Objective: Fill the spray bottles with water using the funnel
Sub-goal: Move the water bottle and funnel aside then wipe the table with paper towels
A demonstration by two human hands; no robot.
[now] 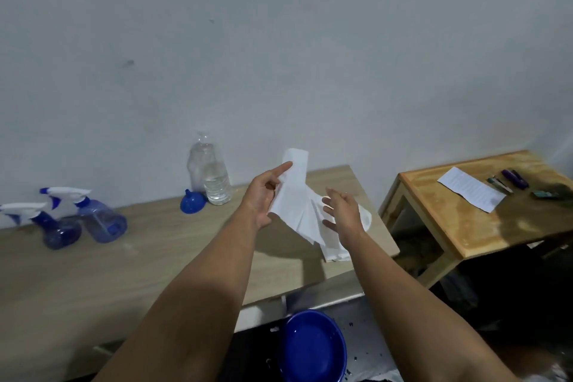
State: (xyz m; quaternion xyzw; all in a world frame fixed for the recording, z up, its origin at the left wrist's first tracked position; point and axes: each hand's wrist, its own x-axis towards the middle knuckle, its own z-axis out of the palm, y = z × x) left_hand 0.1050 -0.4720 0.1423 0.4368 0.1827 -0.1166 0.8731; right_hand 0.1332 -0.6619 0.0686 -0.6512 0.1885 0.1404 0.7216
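Note:
Two blue spray bottles with white triggers stand at the table's left, one (59, 226) in front of the other (99, 217). A blue funnel (192, 202) lies upside down beside a clear water bottle (214, 176) at the back by the wall. My left hand (266, 195) holds a strip of white paper towel (297, 195) above the table, index finger stretched along it. My right hand (341, 214) is spread with straight fingers against the towel's lower part, in front of the roll (366, 218).
The light wooden table (155, 251) runs along the grey wall. A blue basin (313, 347) sits low in front of the table. To the right, a smaller wooden table (459, 226) carries a paper sheet (471, 189) and pens (508, 181).

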